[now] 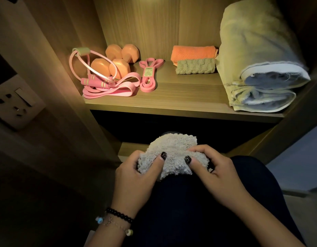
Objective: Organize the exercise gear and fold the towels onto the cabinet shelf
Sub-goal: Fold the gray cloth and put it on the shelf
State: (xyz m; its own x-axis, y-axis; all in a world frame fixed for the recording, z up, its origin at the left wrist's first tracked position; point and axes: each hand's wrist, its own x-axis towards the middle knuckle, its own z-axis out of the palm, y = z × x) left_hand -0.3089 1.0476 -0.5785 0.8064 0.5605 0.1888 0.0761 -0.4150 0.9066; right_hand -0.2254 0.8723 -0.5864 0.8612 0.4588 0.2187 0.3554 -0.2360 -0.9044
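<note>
We see a label on the pink band [148,75], print too small to read. Both grips closed on the fluffy white towel [172,154]: left hand [136,177], right hand [218,173], near, below the wood-grain shelf [180,97]. Far left: orange dumbbells [111,63]. Right: rolled terry towel [257,59].

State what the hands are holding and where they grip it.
Both the left hand and the right hand grip a fluffy white towel, bunched on the lap, by its near edge, one hand at each side.
</note>
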